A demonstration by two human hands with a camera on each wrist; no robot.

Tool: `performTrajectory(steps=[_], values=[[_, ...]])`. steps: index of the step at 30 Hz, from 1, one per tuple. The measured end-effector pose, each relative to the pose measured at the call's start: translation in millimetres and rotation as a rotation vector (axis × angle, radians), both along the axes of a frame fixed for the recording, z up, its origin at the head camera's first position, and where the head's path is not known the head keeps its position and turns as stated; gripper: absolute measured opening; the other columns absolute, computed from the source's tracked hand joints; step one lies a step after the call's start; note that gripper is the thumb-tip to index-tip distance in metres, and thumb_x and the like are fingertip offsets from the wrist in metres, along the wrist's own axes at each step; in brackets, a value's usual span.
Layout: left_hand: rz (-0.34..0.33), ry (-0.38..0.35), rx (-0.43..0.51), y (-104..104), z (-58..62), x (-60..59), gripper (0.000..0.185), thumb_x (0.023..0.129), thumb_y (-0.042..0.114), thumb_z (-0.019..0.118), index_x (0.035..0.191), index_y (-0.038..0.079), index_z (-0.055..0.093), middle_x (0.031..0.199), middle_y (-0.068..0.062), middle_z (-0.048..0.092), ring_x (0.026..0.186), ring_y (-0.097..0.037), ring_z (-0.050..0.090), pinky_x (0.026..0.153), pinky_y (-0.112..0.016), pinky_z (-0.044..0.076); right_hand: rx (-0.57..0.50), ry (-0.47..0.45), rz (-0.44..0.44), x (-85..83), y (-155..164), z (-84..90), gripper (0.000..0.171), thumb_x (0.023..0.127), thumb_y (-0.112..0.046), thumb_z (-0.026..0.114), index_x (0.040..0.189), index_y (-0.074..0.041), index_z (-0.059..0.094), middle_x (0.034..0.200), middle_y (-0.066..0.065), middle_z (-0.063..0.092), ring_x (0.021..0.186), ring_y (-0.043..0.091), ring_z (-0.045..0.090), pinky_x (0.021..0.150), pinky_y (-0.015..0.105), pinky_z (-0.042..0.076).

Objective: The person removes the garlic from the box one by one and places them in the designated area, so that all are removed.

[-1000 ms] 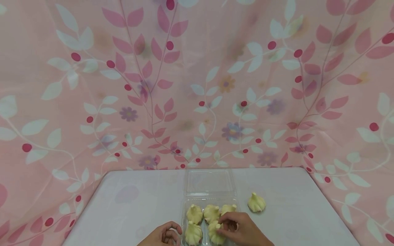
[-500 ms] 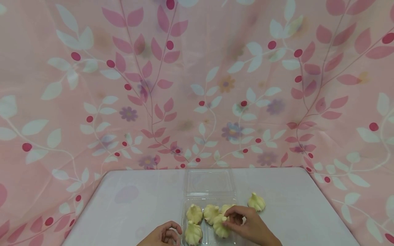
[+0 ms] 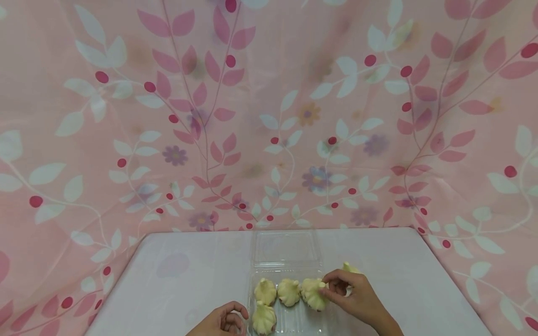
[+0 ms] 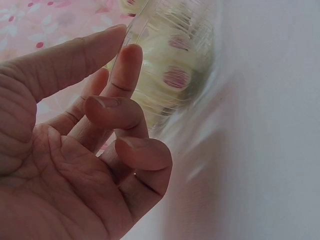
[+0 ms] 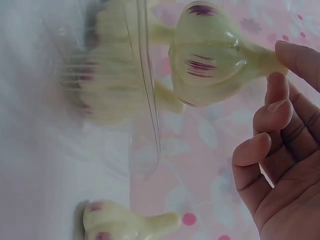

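My right hand [image 3: 355, 294] pinches a pale garlic bulb [image 5: 210, 57] by its stem between thumb and forefinger. Purple streaks mark the bulb, which is lifted above the rim of the clear plastic container [image 3: 294, 322] in the right wrist view. In the head view it overlaps the back right bulb. More garlic bulbs sit in the container: one at back left [image 3: 265, 291], a middle bulb [image 3: 289, 292] and a front left bulb [image 3: 264, 318]. At the container's left side, my left hand [image 4: 95, 140] pinches the rim between thumb and forefinger, its other fingers curled.
The container's hinged lid [image 3: 286, 249] lies open toward the back of the white table [image 3: 201, 270]. A loose garlic bulb [image 5: 120, 222] lies right of the container, partly hidden by my right hand in the head view. A pink floral cloth [image 3: 269, 140] hangs behind.
My right hand has lifted the garlic bulb out of the front right of the container and moved it right and back. The left hand has stayed at the rim.
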State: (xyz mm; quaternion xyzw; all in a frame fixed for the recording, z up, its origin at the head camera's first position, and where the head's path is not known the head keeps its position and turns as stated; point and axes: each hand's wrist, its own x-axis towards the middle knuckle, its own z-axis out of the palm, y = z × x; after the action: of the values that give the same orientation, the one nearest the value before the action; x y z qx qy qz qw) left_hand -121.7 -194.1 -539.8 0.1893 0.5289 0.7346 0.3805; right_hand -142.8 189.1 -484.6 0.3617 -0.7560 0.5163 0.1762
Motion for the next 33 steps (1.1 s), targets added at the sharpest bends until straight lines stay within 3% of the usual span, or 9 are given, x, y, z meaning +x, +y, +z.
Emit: performTrajectory(steps=[9,12,21,28,33], values=[[0.006,-0.016,-0.058,0,1.8,-0.7,0.034,0.091,0.001,0.052,0.123,-0.005,0.041,0.091,0.000,0.062,0.064,-0.005,0.053,0.065,-0.023,0.046,0.020,-0.036,-0.082,0.1,19,8.8,0.025,0.073,0.004,0.075,0.092,-0.010,0.065,0.066,-0.005,0.055,0.050,0.007,0.048,0.044,0.020,0.042],[0.010,-0.017,-0.073,0,2.5,-0.7,0.035,0.090,0.001,0.053,0.122,-0.004,0.042,0.091,-0.001,0.062,0.064,-0.005,0.052,0.065,-0.023,0.046,0.019,-0.017,-0.118,-4.4,26,1.7,0.027,0.072,0.005,0.075,0.092,-0.011,0.065,0.066,-0.007,0.055,0.051,0.006,0.049,0.045,0.019,0.042],[0.013,-0.019,-0.076,0,3.1,-0.7,0.036,0.090,0.002,0.054,0.123,-0.005,0.041,0.092,-0.002,0.061,0.065,-0.005,0.052,0.065,-0.023,0.046,0.029,-0.046,-0.213,5.3,33,31.4,0.024,0.071,0.007,0.075,0.090,-0.005,0.065,0.066,-0.002,0.060,0.053,0.009,0.052,0.047,0.022,0.044],[0.016,-0.016,-0.082,0,2.5,-1.1,0.035,0.089,0.002,0.055,0.122,-0.004,0.042,0.091,-0.001,0.061,0.064,-0.005,0.051,0.064,-0.023,0.045,0.061,-0.049,-0.301,-7.7,56,8.9,0.026,0.073,0.002,0.076,0.092,-0.012,0.065,0.068,-0.006,0.059,0.054,0.008,0.053,0.050,0.021,0.045],[0.017,-0.019,-0.082,1,3.1,-0.6,0.034,0.089,0.002,0.054,0.122,-0.002,0.043,0.091,-0.001,0.061,0.064,-0.005,0.051,0.063,-0.023,0.045,0.067,-0.074,-0.365,-12.0,69,3.0,0.023,0.075,-0.004,0.076,0.092,-0.016,0.066,0.070,-0.007,0.059,0.057,0.007,0.054,0.052,0.021,0.045]])
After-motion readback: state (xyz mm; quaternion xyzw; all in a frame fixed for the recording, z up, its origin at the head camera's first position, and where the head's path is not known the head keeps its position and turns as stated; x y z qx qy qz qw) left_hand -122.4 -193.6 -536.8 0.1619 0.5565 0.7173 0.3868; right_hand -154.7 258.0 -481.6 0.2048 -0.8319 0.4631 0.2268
